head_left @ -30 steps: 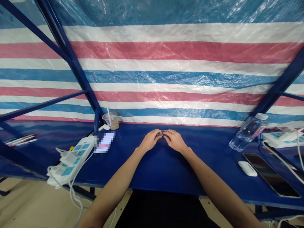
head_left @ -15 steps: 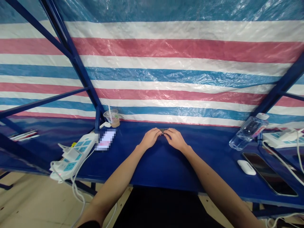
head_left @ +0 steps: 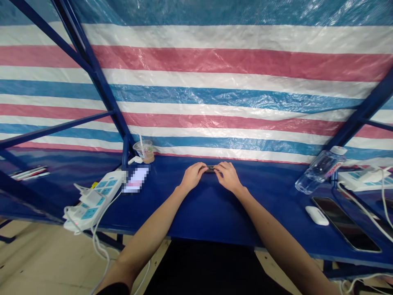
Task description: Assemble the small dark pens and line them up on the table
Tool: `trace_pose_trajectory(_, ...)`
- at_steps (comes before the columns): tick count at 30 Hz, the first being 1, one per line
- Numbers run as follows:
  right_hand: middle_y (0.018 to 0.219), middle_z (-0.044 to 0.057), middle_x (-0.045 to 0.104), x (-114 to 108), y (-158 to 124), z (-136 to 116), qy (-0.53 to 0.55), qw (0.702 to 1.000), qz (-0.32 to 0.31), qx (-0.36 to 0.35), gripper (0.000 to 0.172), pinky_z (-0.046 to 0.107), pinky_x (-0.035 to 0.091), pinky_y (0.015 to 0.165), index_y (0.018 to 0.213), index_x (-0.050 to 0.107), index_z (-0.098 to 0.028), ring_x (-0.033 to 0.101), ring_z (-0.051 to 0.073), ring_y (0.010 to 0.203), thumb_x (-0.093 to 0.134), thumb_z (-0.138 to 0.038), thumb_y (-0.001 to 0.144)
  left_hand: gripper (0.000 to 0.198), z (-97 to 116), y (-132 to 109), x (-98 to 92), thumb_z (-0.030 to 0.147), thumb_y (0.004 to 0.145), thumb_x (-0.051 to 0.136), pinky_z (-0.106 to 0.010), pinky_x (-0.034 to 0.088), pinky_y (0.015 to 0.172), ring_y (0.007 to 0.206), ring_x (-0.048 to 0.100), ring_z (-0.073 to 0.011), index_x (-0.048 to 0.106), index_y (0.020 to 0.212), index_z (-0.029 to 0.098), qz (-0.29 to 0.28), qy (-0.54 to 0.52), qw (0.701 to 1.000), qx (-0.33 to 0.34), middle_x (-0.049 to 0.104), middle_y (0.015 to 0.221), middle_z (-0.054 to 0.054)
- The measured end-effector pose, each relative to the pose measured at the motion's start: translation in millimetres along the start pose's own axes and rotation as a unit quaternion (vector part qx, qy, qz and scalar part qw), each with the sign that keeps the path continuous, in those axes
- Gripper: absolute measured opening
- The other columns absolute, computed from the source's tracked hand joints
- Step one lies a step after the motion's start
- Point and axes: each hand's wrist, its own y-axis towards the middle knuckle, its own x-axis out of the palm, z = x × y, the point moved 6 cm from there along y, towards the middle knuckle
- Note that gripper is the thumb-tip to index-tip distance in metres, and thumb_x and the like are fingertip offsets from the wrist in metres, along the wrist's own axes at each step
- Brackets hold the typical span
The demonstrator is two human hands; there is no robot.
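Note:
My left hand (head_left: 193,176) and my right hand (head_left: 229,177) meet at the far side of the blue table top (head_left: 211,217). Their fingertips pinch a small dark object (head_left: 210,168) from either end. It is too small and too covered by my fingers to name. Both forearms rest towards the table's near edge.
Left of my hands are a plastic cup with a straw (head_left: 144,151), a pixelated phone (head_left: 135,179) and a white power strip (head_left: 95,200). To the right lie a water bottle (head_left: 321,171), a white earbud case (head_left: 317,215) and a black smartphone (head_left: 345,223).
My hands stay on the small dark object, with fingers closing a little further over it. The whole scene sits slightly higher in the view.

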Motion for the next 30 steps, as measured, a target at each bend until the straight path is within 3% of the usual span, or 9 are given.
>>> trace_pose_trajectory(12,0.101,0.007,0.072,-10.2,-1.4,17.3,-0.003,1.0,0.023,0.012,0.023,0.041,0.042,0.089,0.108,0.073,-0.022,0.064,0.025,0.097,0.051,-0.022,0.104,0.024,-4.4,1.8,-14.6,0.036,0.107,0.053,-0.032,0.053,0.092,0.098,0.07,-0.021,0.074,0.108,0.023,0.054,-0.01,0.998,-0.009,0.075,0.106,-0.004)
trace_pose_trajectory(17,0.105,0.01,0.072,-1.2,-1.9,7.3,0.017,1.0,-0.001,0.001,0.022,0.041,0.046,0.089,0.111,0.071,-0.022,0.063,0.027,0.098,0.05,-0.023,0.104,0.026,-0.5,0.9,-2.1,0.039,0.106,0.053,-0.032,0.052,0.088,0.094,0.07,-0.0207,0.073,0.108,0.022,-0.016,-0.047,0.999,0.016,0.076,0.105,-0.004)
trace_pose_trajectory(20,0.104,0.01,0.071,4.6,-3.0,1.9,0.039,0.999,0.0,0.002,0.02,0.041,0.048,0.089,0.114,0.068,-0.022,0.063,0.027,0.096,0.05,-0.023,0.105,0.032,3.9,-1.1,3.2,0.04,0.108,0.047,-0.03,0.05,0.081,0.081,0.068,-0.018,0.073,0.104,0.022,-0.052,-0.055,0.997,0.014,0.074,0.091,-0.001)
trace_pose_trajectory(26,0.101,0.01,0.07,5.7,-3.8,0.4,0.05,0.999,-0.002,-0.005,0.016,0.04,0.049,0.089,0.106,0.068,-0.021,0.063,0.027,0.095,0.052,-0.023,0.104,0.042,8.3,-1.8,1.6,0.04,0.108,0.045,-0.028,0.046,0.074,0.067,0.064,-0.0156,0.07,0.081,0.02,-0.069,-0.053,0.996,-0.007,0.07,0.072,0.001)
trace_pose_trajectory(30,0.103,0.01,0.071,3.9,-3.0,-1.7,0.039,0.999,-0.013,-0.017,0.016,0.04,0.047,0.088,0.104,0.068,-0.022,0.062,0.026,0.096,0.052,-0.022,0.105,0.037,8.0,-1.6,2.6,0.039,0.106,0.049,-0.027,0.047,0.074,0.069,0.066,-0.0158,0.073,0.086,0.02,-0.07,-0.057,0.996,-0.006,0.073,0.075,0.001)
